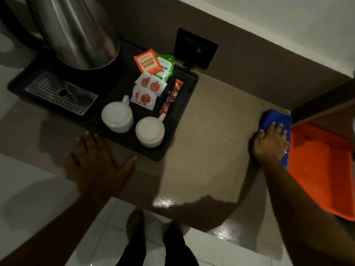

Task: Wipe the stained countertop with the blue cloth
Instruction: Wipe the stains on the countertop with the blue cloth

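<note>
The brown countertop [211,135] fills the middle of the head view and shines near its front edge. A blue cloth [272,120] lies flat at the counter's far right corner. My right hand [269,144] presses down on the cloth with fingers spread over it. Flat on the counter, my left hand [99,160] rests with fingers apart at the front edge of the black tray, holding nothing.
A black tray [184,104] holds a steel kettle [76,31], two white cups [117,118] [150,131], tea sachets [147,61] and a metal drip grid [61,93]. An orange tray [322,173] sits right of the cloth. A wall socket [196,48] is behind. White floor tiles lie below.
</note>
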The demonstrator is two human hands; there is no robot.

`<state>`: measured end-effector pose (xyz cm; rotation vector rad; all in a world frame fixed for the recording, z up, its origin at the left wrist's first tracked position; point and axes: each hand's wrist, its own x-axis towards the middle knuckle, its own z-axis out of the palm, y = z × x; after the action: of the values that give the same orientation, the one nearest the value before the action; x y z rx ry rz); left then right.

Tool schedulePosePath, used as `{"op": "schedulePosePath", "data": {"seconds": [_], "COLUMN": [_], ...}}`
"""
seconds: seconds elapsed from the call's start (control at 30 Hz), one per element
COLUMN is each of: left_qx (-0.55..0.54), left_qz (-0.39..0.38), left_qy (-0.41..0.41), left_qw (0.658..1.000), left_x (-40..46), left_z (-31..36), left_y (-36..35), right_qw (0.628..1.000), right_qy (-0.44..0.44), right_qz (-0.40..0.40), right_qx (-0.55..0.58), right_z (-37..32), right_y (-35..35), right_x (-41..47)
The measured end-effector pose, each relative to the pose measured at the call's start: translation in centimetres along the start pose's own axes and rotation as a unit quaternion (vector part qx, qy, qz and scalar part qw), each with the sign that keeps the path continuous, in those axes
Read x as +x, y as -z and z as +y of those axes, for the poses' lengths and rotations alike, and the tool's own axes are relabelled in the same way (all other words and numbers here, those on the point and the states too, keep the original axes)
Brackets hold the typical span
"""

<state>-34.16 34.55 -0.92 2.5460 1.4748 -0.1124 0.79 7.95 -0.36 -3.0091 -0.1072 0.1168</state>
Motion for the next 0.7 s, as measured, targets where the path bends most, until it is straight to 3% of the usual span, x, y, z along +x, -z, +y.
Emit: {"op": "schedulePosePath", "data": {"seconds": [0.07,0.1,0.17,0.23,0.3,0.33,0.5,0.63,0.7], "left_qx": [-0.014,-0.02,-0.022,-0.019,-0.025,-0.027,-0.04,-0.054,-0.052], "left_qz": [0.007,0.01,0.014,0.009,0.013,0.014,0.018,0.009,0.01], "left_qy": [-0.013,-0.024,-0.024,-0.02,-0.032,-0.036,-0.045,-0.049,-0.05], "left_qw": [1.0,0.999,0.999,1.0,0.999,0.999,0.998,0.997,0.997], "left_x": [0.1,-0.1,0.0,0.1,0.1,0.2,0.2,0.0,0.1], "left_z": [-0.2,-0.3,-0.6,-0.9,-1.1,-1.1,-0.9,-0.9,-1.0], "left_y": [0.0,0.0,-0.4,-0.7,-0.7,-0.5,-0.2,0.1,0.1], "right_qw": [0.999,0.999,0.985,0.946,0.911,0.909,0.994,0.994,0.991], "right_qy": [-0.034,0.001,0.162,0.312,0.399,0.402,0.105,-0.107,-0.124], "right_qz": [0.002,0.003,-0.023,-0.081,-0.105,-0.107,-0.022,0.006,-0.004], "right_qx": [0.026,0.04,0.057,0.043,0.007,-0.001,0.036,0.036,0.053], "right_z": [-4.5,-6.5,-10.4,-10.8,-6.6,-3.7,5.9,1.9,-2.7], "right_y": [-0.4,-0.7,-2.2,-2.7,-1.6,-0.9,0.7,-1.1,-1.9], "right_x": [-3.1,-5.3,-9.7,-13.5,-14.3,-13.9,-15.9,-19.5,-21.3]}}
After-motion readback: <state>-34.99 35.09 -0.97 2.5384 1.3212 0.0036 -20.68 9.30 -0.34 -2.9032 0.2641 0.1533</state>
